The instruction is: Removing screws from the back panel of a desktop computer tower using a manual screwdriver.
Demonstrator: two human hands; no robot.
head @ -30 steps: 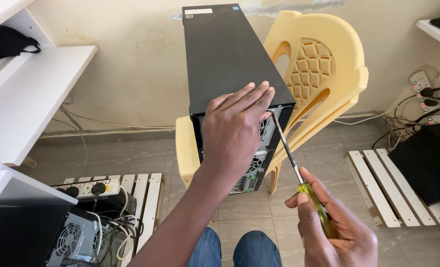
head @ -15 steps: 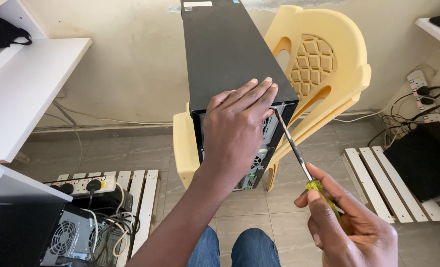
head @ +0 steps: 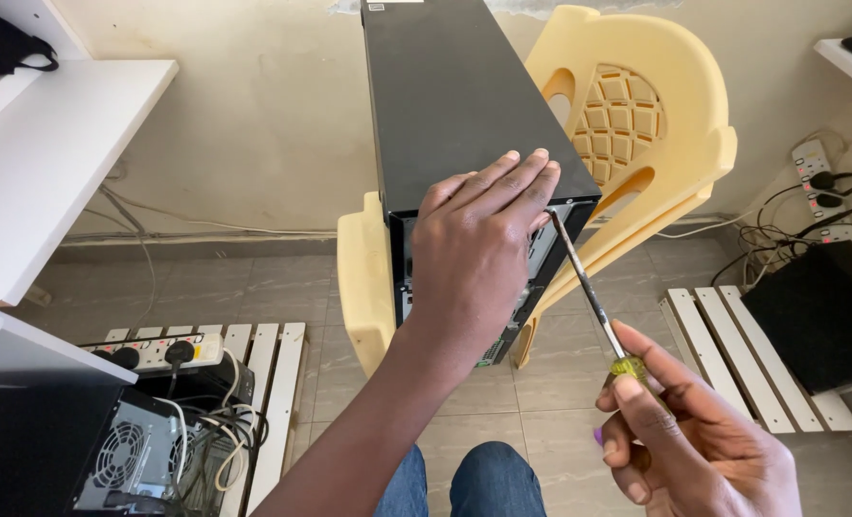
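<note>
While your left hand (head: 478, 249) lies flat, gripping nothing, on the black computer tower (head: 464, 105) lying on the yellow chair (head: 636, 115), your right hand (head: 694, 445) clasps the screwdriver (head: 598, 311), tip at the rear top corner, side panel not yet off.

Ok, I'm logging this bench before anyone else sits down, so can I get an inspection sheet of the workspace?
Surface: yellow plastic chair bears the tower; tiled floor below.
Job's things: black computer tower lies on the chair, rear panel toward the camera; screwdriver tip at its rear upper corner.
Clutter: second open computer lower left; white slatted pallets; black box at right.
Hands: left hand pressed on the tower's rear edge; right hand grips the yellow handle.
Cables: power strip with plugs, tangled leads; wall sockets at right.
Surroundings: white shelves, beige wall.
</note>
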